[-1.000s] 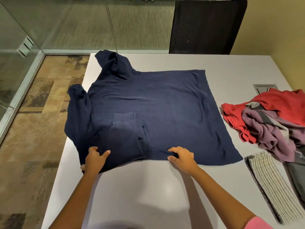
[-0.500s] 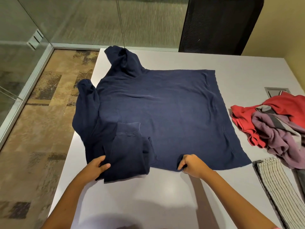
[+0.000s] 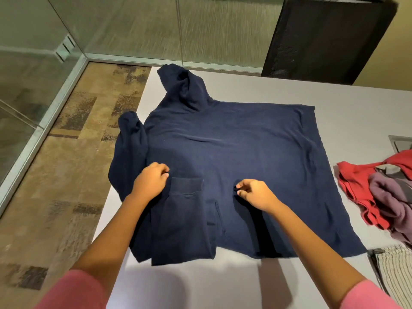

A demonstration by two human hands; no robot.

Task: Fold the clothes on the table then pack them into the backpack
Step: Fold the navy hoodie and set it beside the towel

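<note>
Navy sweatshirt (image 3: 234,157) lies spread near the counter's (image 3: 223,286) left edge, mid-fold; left hand (image 3: 151,182) and right hand (image 3: 256,194) pinch fabric; next, fold the body over.

Both arms reach forward from pink sleeves, forearms bare. The left hand (image 3: 151,183) is curled, knuckles up, fingers bent under toward the thumb. The right hand (image 3: 256,192) is also curled, fingertips (image 3: 239,190) drawn together in a pinch. The two hands sit level with each other, apart.
</note>
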